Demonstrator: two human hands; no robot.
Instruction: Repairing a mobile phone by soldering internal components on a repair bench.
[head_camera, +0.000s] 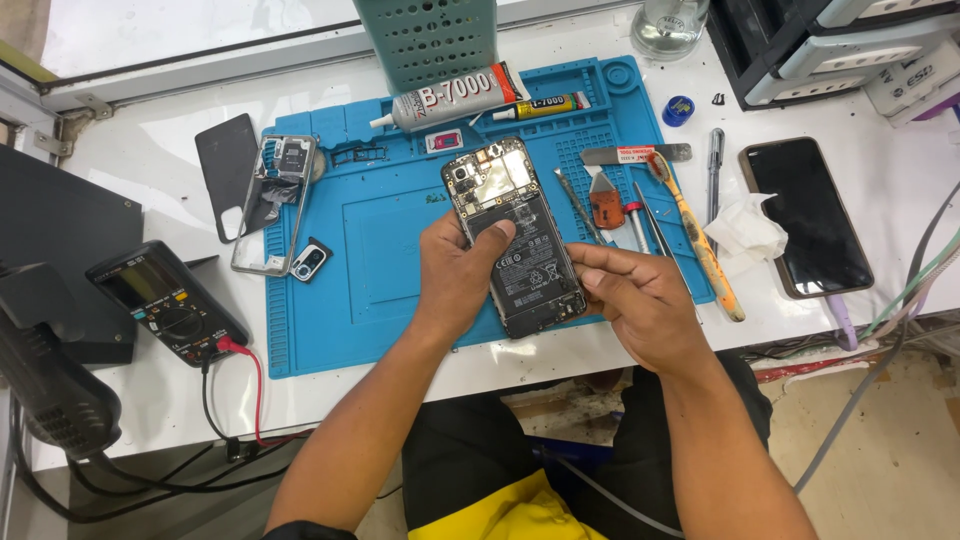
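From the head camera, the left hand (458, 272) grips an opened smartphone (513, 238) with its back cover off, thumb pressed on the exposed battery and fingers wrapped under the left edge. The phone is tilted over the blue repair mat (385, 300), its lower end just above the mat's front edge. The right hand (640, 297) is loosely curled, its fingertips pinched at the phone's lower right edge.

Left of the phone lie one dark back cover (224, 170), one silver phone frame (277, 200) and one small camera module (310, 260). Behind it lie two glue tubes, a large grey one (455, 100) and a small yellow one (540, 106). To the right are a dirty toothbrush (700, 240), several metal tools (625, 205), a crumpled tissue (745, 228) and a second, intact phone (805, 215). One multimeter (168, 305) with a red lead sits on the white surface (140, 150) at the left.
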